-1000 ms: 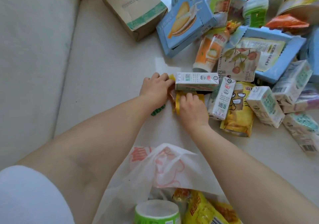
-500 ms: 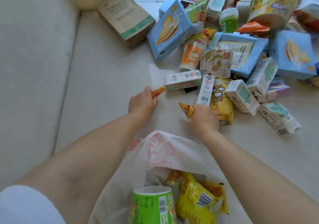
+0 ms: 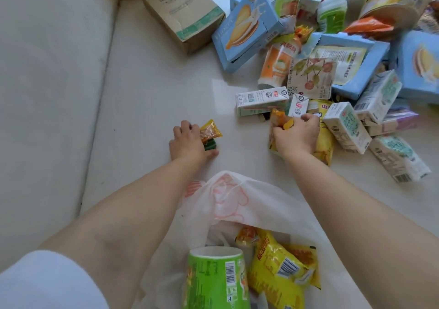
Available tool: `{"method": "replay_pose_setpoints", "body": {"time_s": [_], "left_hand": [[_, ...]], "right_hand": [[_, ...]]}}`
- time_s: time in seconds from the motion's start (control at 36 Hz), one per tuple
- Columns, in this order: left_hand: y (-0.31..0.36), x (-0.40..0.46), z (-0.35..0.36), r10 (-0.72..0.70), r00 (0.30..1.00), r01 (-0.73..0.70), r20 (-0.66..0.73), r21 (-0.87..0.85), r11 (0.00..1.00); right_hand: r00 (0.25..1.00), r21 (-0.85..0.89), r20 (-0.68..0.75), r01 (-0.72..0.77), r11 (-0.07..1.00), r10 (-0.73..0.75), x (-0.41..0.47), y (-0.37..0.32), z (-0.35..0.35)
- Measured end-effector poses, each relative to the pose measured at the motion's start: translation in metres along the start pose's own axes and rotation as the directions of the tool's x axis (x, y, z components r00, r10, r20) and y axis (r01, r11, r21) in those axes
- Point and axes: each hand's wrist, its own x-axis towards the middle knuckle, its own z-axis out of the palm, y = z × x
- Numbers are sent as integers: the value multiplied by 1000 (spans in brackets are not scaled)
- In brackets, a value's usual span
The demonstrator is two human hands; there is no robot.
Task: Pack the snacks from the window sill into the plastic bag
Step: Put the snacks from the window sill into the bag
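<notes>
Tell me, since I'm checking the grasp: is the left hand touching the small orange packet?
Touching. The head view shows the left hand with fingers curled onto the small orange packet.

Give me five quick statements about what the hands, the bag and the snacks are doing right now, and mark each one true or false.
1. The left hand grips small orange and green snack packets. True.
2. The right hand lies flat and holds nothing. False: it grips an orange packet.
3. A green canister sits inside the plastic bag. True.
4. The plastic bag holds no yellow packets. False: a yellow packet lies beside the canister.
5. The brown cardboard box is in the bag. False: it lies on the window sill.
</notes>
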Motion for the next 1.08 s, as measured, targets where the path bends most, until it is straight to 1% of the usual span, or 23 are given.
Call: {"method": "replay_pose_setpoints", "body": {"time_s": [0.08,0.19,0.22,0.31,0.36,0.44,0.53,0.58,0.64,0.69,0.78,0.86,0.94,1.0,1.08], "left_hand": [[2,7,-4,70,997,-70,18,-7,998],[18,11,-13,124,992,-124,24,12,992],[24,11,-16,146,989,-146,1,13,989],[44,15,-29,233,961,-240,-151,-29,970],[58,19,-37,313,923,-328,-222,-36,944],[78,28,-45,432,860,-454,-271,-18,891],[95,39,-49,506,825,-522,-251,6,853],[104,46,-50,549,813,-553,-195,40,832],[108,50,-50,572,812,-570,-117,57,820],[109,52,-48,582,810,-576,-75,85,813],[108,54,-46,567,822,-558,-53,128,820],[108,53,-48,493,870,-491,-15,52,869],[109,51,-51,430,903,-431,31,63,900],[109,46,-49,395,918,-397,45,52,916],[104,33,-44,329,943,-330,40,-4,944]], "right_hand": [[999,-34,3,-36,999,37,7,-11,0],[998,-106,4,-59,993,60,14,-16,0],[999,-105,-2,-54,993,55,15,-14,-1],[999,-63,24,-39,997,41,21,-6,-4],[997,-60,60,-36,998,40,23,0,-7],[995,-122,85,-31,992,42,24,6,-9],[995,-199,93,-7,980,26,21,12,-10],[996,-216,89,6,976,13,18,16,-10],[997,-232,73,47,972,-31,13,20,-6],[996,-238,56,76,968,-64,8,24,-3],[996,-222,46,86,971,-77,1,27,0],[985,-219,114,152,964,-129,-8,29,3],[970,-277,186,206,939,-158,-20,31,4],[968,-274,218,183,944,-124,-25,32,1],[968,-226,244,111,968,-54,-32,35,-8]]}}
